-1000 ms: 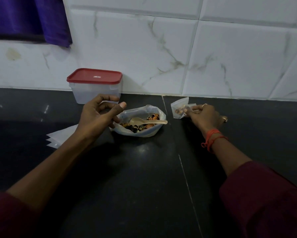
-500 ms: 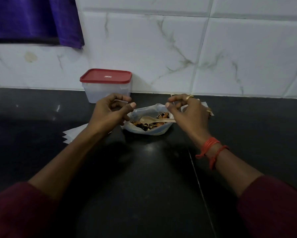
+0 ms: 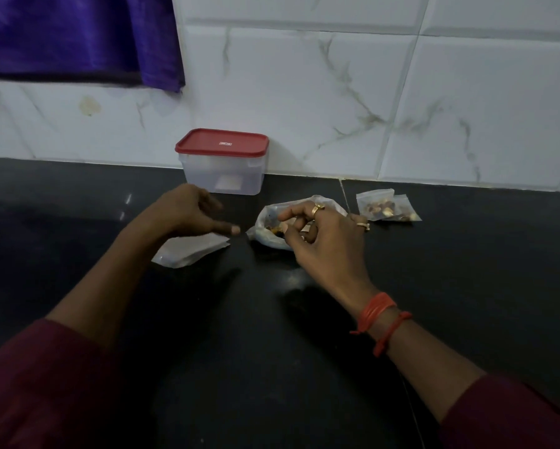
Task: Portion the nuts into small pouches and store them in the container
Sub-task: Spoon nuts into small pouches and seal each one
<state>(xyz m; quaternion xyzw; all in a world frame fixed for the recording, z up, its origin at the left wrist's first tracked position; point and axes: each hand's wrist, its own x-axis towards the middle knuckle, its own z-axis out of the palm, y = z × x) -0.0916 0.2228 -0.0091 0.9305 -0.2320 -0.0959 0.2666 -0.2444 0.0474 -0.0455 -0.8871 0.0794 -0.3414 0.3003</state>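
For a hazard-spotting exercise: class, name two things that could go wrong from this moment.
The soft bag could tip and spill nuts as the right hand reaches into it, since the left hand is not steadying it. The filled pouches lie loose on the counter, the container lidded; they may get knocked.

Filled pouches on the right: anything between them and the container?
Yes. The nut bag, with the right hand over it, lies between the filled pouches and the container, whose red lid is on.
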